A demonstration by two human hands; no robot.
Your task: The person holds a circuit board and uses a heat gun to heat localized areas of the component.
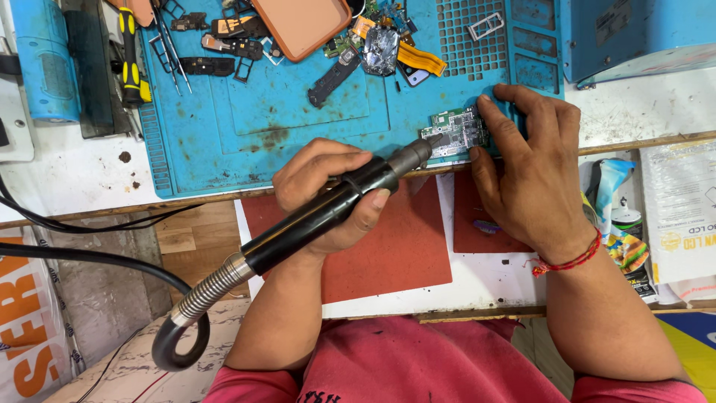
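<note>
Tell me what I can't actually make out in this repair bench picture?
- Circuit board, head view: its right part is hidden under the right hand; components too small to identify.
- Hot-air tool: its grip is wrapped by the left hand.
- Blue machine: cut off by the top edge.

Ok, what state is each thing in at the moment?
Left hand: gripping the black hot-air wand.
Hot-air wand: nozzle aimed at the circuit board.
Right hand: fingers pressing the board's right edge.
Circuit board: bare, flat on the blue mat's front edge.
Blue mat: stained, with loose parts at the back.
</note>
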